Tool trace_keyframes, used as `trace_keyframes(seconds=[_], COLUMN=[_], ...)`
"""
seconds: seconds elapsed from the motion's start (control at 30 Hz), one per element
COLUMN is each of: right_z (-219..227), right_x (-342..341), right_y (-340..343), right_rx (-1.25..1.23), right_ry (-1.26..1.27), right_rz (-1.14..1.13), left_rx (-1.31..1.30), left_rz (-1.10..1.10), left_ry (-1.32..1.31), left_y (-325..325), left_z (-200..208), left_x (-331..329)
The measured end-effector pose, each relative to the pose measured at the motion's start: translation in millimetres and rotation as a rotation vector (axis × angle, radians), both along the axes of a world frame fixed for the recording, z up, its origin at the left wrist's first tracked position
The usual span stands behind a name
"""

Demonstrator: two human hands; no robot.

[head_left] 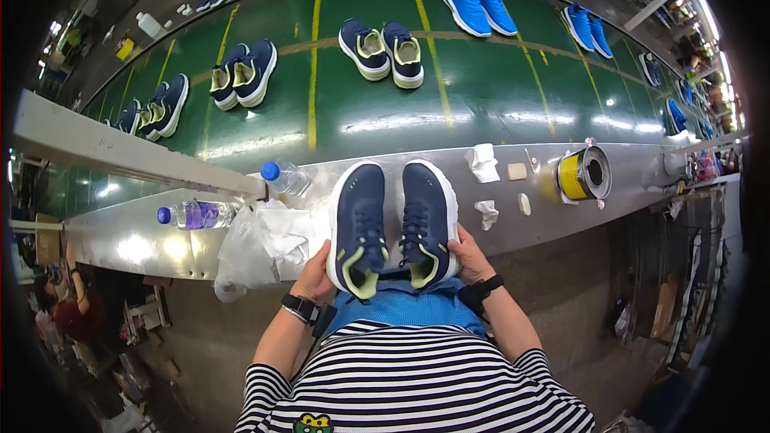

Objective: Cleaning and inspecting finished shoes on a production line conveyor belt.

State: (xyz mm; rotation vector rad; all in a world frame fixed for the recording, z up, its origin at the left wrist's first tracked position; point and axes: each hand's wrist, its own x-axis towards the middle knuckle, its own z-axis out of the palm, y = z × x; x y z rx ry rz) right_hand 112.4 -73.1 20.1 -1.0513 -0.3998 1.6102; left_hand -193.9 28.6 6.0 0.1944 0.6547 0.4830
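Note:
A pair of navy sneakers with white soles and pale yellow-green linings is between my hands, toes pointing away from me. My left hand (316, 271) grips the left sneaker (358, 216) at the outer side of its heel. The right sneaker (425, 212) is held the same way by my right hand (470, 256), with the thumb against the heel side. A narrow gap separates the two shoes. Their toes reach over the metal ledge, and their heels are close to my blue apron (401, 305). The fingers under the soles are mostly hidden.
Beyond the metal ledge (513, 224) runs a green conveyor belt (281, 124) carrying navy sneakers (385, 52) and blue sneakers (479, 6). A yellow can (571, 176), white scraps (483, 163), plastic bottles (196, 215) and a plastic bag (245, 256) lie nearby. A white beam (128, 148) crosses at left.

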Motion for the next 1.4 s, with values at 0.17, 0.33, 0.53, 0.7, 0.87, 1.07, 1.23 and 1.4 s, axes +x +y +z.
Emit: trace_keyframes(seconds=[0.17,0.33,0.53,0.7,0.87,1.07,1.23,1.4], right_z=[14.1,24.2,10.4,10.0,8.8,11.8,-48.0,-41.9], right_x=[-32.8,-39.4,-35.7,-39.2,-41.4,-40.6,-24.0,-35.1], right_y=[32.2,56.7,57.2,57.1,58.3,60.9,42.0,6.2], right_rx=[-0.278,-0.104,-0.167,-0.18,-0.151,-0.133,-0.4,-0.149], right_ry=[0.502,0.635,0.645,0.667,0.731,0.687,-0.353,-0.916], right_rz=[-0.242,-0.219,-0.279,-0.329,-0.377,-0.328,-0.322,-0.293], left_rx=[-0.167,-0.363,-0.367,-0.421,-0.379,-0.37,0.336,0.316], left_rz=[-0.047,0.158,0.158,0.17,0.169,0.131,-0.07,-0.25], left_ry=[-0.321,-0.295,-0.331,-0.353,-0.305,-0.293,0.529,0.497], left_y=[18.4,22.7,29.7,30.9,33.9,40.5,32.3,20.6], left_z=[25.2,31.4,41.2,39.2,39.5,37.0,-4.4,-27.9], left_x=[49.5,83.4,86.4,83.6,85.7,86.7,85.3,55.3])
